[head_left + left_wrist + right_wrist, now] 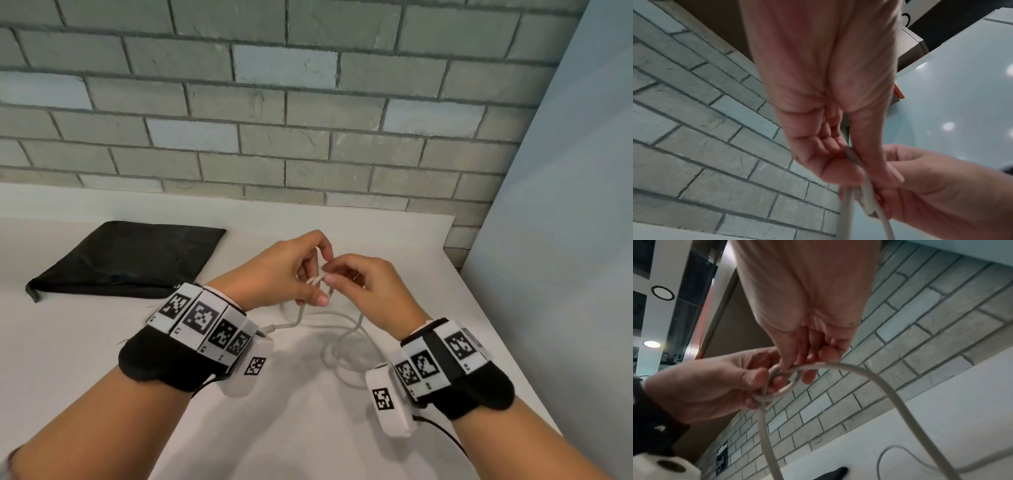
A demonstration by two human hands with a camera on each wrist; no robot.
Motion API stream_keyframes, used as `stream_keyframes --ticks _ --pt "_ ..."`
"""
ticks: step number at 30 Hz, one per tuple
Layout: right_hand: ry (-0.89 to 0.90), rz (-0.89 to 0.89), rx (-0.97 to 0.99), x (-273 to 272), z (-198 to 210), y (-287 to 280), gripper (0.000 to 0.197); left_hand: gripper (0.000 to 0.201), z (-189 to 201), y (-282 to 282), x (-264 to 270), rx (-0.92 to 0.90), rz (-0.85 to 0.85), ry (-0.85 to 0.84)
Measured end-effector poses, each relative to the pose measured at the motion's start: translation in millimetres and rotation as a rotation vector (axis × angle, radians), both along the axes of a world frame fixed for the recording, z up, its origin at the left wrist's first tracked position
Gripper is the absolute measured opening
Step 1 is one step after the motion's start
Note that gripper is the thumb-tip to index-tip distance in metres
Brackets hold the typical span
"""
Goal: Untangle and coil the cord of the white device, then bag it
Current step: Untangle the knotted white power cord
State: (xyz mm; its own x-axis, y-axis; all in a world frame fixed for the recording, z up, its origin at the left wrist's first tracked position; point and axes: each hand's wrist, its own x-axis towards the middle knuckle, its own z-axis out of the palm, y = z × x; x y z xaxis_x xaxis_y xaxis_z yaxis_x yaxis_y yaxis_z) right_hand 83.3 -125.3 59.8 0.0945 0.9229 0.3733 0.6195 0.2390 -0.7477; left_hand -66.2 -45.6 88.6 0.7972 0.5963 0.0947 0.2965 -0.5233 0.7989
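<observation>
- Both hands are pinched onto the same little knot [774, 386] in the white cord [346, 329], held up over the middle of the table [102, 342]. Keeping it lifted makes sense: the slack hangs free instead of dragging.
- The left hand [284, 270] has thumb and fingers clamped around the knot, looks like it's just anchoring it.
- The right hand [363, 284] pinches a strand right at the loop, fingertips touching the left ones. My guess is it's the one working the loop loose.
- From the right wrist view the knot is a small closed ring with one strand crossing it, so still tangled, not coiled yet.
- The rest of the cord trails down toward the near side and lies in loose curves on the table between the wrists.
- Can't actually make out the white device itself.
- The black bag [126, 257] lies flat at the far left, well apart from the hands, presumably parked for the last step.
</observation>
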Motion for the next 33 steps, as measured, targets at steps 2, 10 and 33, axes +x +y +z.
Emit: stream_keyframes --ticks 2,10,33 --pt "0.061 0.024 0.011 -1.1 -4.0 1.5 0.007 0.043 -2.3 1.0 -1.3 -0.052 -0.005 -0.065" --pt "0.27 -0.007 0.033 2.1 -19.8 3.2 0.012 0.01 -16.1 14.8 -12.4 -0.476 0.205 -0.379" --pt "0.755 0.235 -0.075 11.6 -24.4 -2.6 0.014 0.037 -8.0 19.2 -22.9 -1.1 0.041 -1.183"
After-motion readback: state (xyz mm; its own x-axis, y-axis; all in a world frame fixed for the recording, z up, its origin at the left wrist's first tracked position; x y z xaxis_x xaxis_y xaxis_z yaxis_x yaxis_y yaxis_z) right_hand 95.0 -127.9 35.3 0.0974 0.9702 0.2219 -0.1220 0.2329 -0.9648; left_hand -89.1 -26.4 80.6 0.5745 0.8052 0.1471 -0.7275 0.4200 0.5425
